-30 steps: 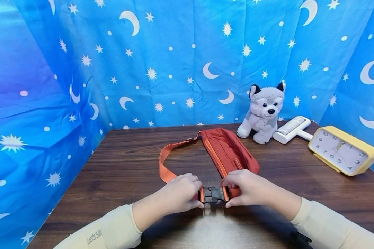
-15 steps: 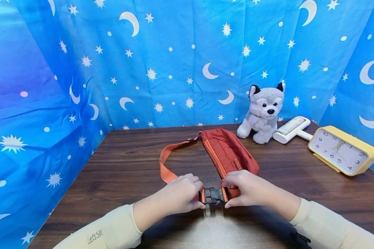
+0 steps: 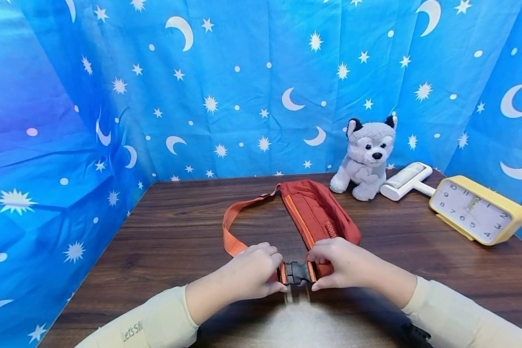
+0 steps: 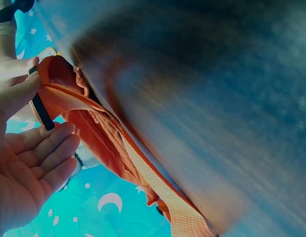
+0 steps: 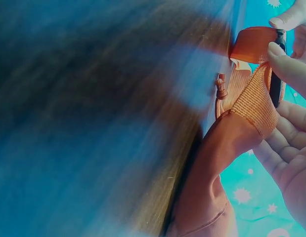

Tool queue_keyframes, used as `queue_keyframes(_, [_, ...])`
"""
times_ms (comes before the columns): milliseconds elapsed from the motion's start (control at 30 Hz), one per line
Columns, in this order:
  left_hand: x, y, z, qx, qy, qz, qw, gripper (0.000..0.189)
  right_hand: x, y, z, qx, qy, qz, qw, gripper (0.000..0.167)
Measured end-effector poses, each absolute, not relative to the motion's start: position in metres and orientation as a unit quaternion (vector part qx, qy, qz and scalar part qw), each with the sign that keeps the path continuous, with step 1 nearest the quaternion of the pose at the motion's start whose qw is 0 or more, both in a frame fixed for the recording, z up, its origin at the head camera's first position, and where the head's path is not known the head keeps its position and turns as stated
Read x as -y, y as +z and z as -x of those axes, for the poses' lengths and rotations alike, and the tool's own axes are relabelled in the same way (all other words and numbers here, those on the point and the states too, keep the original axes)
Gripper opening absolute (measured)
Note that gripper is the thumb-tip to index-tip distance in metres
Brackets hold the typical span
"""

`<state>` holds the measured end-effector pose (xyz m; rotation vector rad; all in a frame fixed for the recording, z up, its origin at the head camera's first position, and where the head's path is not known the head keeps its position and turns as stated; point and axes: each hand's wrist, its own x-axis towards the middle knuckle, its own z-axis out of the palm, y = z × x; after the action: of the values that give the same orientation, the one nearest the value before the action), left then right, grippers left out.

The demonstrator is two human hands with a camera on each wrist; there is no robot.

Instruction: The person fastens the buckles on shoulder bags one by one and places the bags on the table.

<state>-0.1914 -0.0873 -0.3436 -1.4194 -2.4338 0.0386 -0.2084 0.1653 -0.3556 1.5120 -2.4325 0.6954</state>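
Observation:
A rust-red waist bag [image 3: 319, 208] lies on the brown table, its orange strap [image 3: 231, 227] looping out to the left. At the near end, the black side-release buckle [image 3: 297, 273] spans the space between both hands, its two halves joined. My left hand [image 3: 254, 270] pinches the buckle's left end, thumb below and fingers above; the left wrist view shows the black buckle edge [image 4: 42, 111] between thumb and fingers. Pinching the right end is my right hand [image 3: 343, 263]. In the right wrist view, orange webbing [image 5: 254, 103] runs from the bag to the buckle there.
Behind the bag on the right sits a grey plush husky [image 3: 367, 154]. A white lint roller [image 3: 406, 180] lies beside it, and a yellow alarm clock [image 3: 478, 210] stands at the table's right side. A blue star-and-moon cloth [image 3: 243, 121] hangs around the table.
My right hand has shifted very slightly to the left, with the buckle still between both hands. The bag, strap and other objects look unmoved.

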Motion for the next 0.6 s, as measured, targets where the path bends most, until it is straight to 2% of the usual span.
queue_keyframes(600, [0.0852, -0.3431, 0.191, 0.844, 0.019, 0.508, 0.174, 0.037, -0.1658, -0.356, 0.2075, 0.822, 0.239, -0.508, 0.095, 0.04])
